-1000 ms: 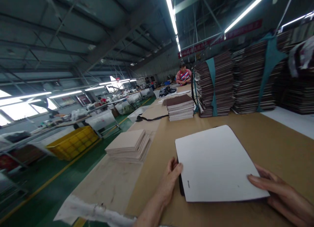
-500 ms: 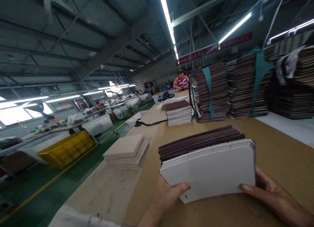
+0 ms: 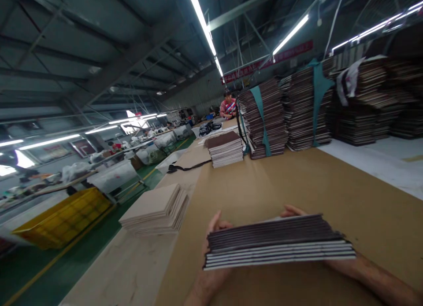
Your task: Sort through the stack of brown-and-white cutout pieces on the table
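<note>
— What's that person got in their hands?

— A bundle of flat boards (image 3: pixel 277 242), dark brown and white layers, held edge-on and lifted just above the brown table (image 3: pixel 297 182). The left hand (image 3: pixel 213 229) clasps the bundle's left end, thumb up along the side, fingers tucked behind. The right hand (image 3: pixel 292 210) reaches round the far side; only its fingertips show over the top edge (the rest is hidden behind the boards, so I cannot tell exactly how it grips).

— So both hands are on it?

— Yes, each closed against the bundle, one at the left end, one toward the back.

— And what's round about?

— To the left, a low pile of beige sheets (image 3: pixel 155 209) lies near the table's edge. Further along sits a shorter stack of brown boards (image 3: pixel 225 148), then tall stacks (image 3: pixel 264 119) bound with teal straps. A person in a red top (image 3: pixel 228 108) is at the far end. Down on the green floor stands a yellow crate (image 3: pixel 62 218).
</note>
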A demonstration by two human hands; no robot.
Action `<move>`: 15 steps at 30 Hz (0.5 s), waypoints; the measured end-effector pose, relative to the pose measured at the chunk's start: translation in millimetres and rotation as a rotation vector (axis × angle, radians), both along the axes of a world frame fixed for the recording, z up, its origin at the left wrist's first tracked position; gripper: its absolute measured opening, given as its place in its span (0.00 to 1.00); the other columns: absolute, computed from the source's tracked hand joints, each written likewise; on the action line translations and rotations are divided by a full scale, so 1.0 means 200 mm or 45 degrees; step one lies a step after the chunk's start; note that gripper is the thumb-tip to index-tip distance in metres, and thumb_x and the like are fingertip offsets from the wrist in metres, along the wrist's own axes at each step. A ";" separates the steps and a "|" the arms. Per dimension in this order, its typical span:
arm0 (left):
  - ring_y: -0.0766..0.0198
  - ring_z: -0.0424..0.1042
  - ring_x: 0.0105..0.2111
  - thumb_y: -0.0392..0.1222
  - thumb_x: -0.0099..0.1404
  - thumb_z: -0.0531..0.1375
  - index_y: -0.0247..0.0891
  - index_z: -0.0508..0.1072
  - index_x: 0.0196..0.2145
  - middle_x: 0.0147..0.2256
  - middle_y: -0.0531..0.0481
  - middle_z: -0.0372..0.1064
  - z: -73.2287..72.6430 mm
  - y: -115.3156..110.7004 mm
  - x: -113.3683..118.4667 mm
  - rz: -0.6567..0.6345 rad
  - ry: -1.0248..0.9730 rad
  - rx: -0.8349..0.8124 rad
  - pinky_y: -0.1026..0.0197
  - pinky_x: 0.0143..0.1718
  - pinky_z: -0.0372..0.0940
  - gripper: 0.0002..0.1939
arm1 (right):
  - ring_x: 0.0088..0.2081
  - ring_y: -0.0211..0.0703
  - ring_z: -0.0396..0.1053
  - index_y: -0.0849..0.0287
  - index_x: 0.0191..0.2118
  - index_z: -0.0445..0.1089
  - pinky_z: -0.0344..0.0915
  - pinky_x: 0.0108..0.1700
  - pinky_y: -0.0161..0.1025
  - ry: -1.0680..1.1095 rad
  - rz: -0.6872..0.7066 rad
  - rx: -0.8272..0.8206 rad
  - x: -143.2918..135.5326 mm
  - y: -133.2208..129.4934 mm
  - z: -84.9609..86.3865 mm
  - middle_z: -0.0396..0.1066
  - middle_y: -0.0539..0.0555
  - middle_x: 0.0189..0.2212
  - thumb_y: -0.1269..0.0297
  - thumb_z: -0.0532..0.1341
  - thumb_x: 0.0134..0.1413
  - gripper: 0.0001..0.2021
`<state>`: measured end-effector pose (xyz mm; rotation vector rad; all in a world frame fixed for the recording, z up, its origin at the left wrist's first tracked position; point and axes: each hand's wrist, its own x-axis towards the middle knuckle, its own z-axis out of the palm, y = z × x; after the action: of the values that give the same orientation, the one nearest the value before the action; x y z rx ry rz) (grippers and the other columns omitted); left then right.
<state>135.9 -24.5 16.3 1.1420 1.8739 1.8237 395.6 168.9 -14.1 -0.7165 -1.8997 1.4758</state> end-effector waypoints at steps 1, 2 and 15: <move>0.46 0.81 0.45 0.50 0.50 0.76 0.42 0.73 0.62 0.45 0.44 0.81 0.01 0.00 0.01 0.076 0.034 -0.033 0.45 0.52 0.77 0.42 | 0.65 0.68 0.69 0.56 0.67 0.72 0.62 0.71 0.62 0.000 0.020 -0.003 0.00 -0.01 0.03 0.72 0.66 0.64 0.33 0.69 0.55 0.42; 0.43 0.80 0.47 0.50 0.46 0.77 0.41 0.76 0.58 0.45 0.43 0.81 0.03 0.00 0.01 0.162 0.052 -0.084 0.43 0.53 0.77 0.41 | 0.65 0.68 0.69 0.57 0.65 0.73 0.62 0.71 0.62 0.003 0.041 -0.007 -0.01 -0.02 0.06 0.72 0.66 0.64 0.34 0.70 0.54 0.41; 0.33 0.78 0.55 0.49 0.43 0.73 0.36 0.80 0.46 0.45 0.34 0.83 0.00 0.01 -0.07 0.230 0.154 -0.605 0.37 0.63 0.69 0.31 | 0.69 0.66 0.63 0.57 0.74 0.61 0.58 0.72 0.60 0.082 0.263 -0.026 0.01 -0.05 0.09 0.65 0.66 0.69 0.36 0.68 0.58 0.46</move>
<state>121.0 -22.0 15.7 0.9522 2.3748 1.2958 396.8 158.3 3.7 -0.4868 -1.9589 1.6258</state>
